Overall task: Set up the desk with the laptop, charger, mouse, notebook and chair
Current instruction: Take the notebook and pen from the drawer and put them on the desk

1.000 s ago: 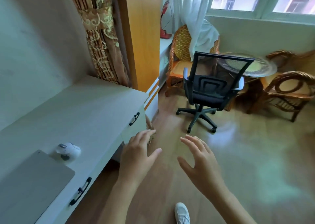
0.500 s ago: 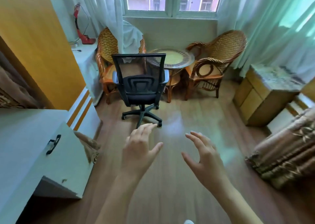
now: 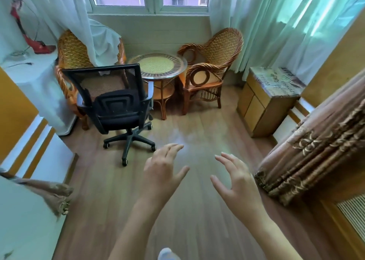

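A black mesh office chair (image 3: 115, 105) on castors stands on the wood floor at the left centre, its back turned towards me. My left hand (image 3: 162, 170) and my right hand (image 3: 235, 180) are both raised in front of me with fingers spread, holding nothing, a good stretch short of the chair. Only the pale end panel of the desk (image 3: 21, 220) shows at the lower left. The laptop, mouse, charger and notebook are out of view.
Two wicker armchairs (image 3: 213, 66) and a round glass-topped table (image 3: 158, 66) stand under the window behind the office chair. A low wooden cabinet (image 3: 264, 103) sits at the right, brown patterned curtains (image 3: 316, 157) hang nearer. A white-covered counter with a red lamp (image 3: 25, 32) is at the left.
My view has swung right, away from the desk and into the room; the laptop and mouse have left the frame. The chair now looks nearer. Both hands stay raised and open.
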A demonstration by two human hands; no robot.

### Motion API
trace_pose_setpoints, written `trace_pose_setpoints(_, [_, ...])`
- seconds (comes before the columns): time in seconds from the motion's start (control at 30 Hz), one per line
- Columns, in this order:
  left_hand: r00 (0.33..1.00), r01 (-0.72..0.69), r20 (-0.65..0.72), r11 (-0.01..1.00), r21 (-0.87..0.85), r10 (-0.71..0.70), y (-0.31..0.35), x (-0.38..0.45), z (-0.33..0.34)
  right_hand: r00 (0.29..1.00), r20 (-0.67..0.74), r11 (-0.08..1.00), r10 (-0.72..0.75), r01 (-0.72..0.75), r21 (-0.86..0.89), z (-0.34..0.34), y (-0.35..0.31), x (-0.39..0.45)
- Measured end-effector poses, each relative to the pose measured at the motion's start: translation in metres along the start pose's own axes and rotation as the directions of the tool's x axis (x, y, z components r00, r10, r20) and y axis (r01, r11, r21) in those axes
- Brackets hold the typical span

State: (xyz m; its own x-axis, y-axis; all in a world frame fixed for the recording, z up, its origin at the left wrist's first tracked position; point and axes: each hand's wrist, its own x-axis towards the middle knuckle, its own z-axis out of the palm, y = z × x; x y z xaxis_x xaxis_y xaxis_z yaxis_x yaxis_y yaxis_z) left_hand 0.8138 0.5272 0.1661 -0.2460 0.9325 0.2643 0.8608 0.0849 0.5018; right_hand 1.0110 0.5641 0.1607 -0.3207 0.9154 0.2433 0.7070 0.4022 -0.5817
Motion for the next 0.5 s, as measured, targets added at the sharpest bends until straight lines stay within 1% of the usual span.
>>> trace_pose_setpoints(0.23, [0.993,-0.089,0.077,0.996,0.003,0.089,0.014,0.086,0.044,0.994,-0.052,0.995,0.094,-0.095,-0.015,-0.005,0.046,0.061])
trace_pose_setpoints(0.37, [0.983,-0.148,0.106,0.989,-0.021,0.149,0.022,0.155,0.078,0.988,-0.093,0.990,0.124,-0.130,-0.060,-0.008,0.073,0.115])
trace_pose_setpoints(0.5, [0.971,-0.189,0.136,0.980,-0.066,0.196,0.027,0.229,0.110,0.984,-0.102,0.984,0.147,-0.156,-0.084,-0.007,0.097,0.177])
